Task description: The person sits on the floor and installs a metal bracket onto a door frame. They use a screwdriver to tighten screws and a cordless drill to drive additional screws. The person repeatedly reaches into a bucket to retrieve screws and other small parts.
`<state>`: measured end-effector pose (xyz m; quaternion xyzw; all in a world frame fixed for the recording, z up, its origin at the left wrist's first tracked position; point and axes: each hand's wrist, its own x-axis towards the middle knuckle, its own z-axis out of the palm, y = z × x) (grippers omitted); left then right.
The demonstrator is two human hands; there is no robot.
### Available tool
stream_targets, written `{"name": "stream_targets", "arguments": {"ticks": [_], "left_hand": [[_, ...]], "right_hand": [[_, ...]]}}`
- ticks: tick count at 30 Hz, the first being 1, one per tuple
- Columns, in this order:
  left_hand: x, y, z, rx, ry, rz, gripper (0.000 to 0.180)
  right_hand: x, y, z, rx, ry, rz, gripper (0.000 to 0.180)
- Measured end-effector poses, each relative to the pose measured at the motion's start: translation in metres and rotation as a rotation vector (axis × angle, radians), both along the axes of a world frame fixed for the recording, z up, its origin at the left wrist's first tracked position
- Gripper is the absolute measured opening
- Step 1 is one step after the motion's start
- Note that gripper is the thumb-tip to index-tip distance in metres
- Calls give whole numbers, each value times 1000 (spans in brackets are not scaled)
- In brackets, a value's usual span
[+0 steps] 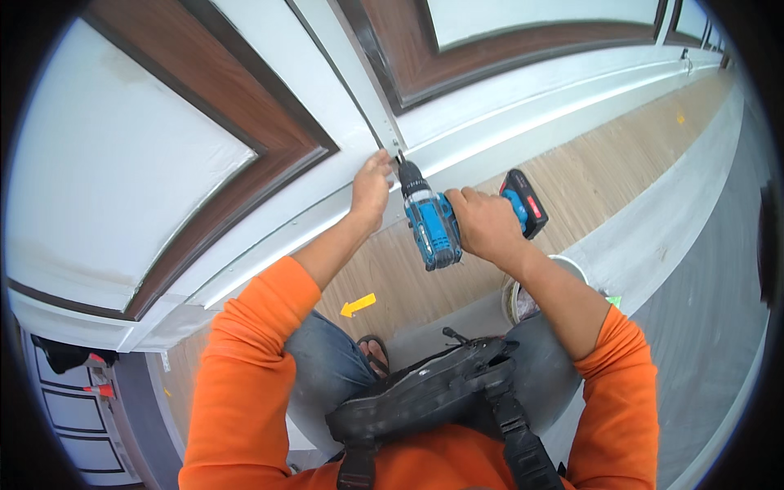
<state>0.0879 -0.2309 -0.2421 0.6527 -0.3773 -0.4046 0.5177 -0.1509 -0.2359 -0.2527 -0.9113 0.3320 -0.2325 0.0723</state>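
Though near drill (pixel 433 230), bucket (pixel 509 302) beneath forearm (pixel 557 300)

The floor (pixel 604 196) was wood-grained. It bore one yellow arrow (pixel 358 305), one pale strip (pixel 645 220) and one bucket (pixel 508 304), partly hidden.

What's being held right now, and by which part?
The right hand grips a blue cordless drill by its handle. The left hand is beside the chuck; whether it holds anything can't be told.
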Motion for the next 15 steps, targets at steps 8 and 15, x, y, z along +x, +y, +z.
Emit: {"name": "stream_targets", "arguments": {"ticks": [8,15], "left_hand": [[-45,7,-6,-66,86,197,64],[-13,-13,-62,-105,8,206,67]], "right_hand": [[-4,2,12,123,153,-46,33],[-8,6,7,56,28,-47,33]]}}
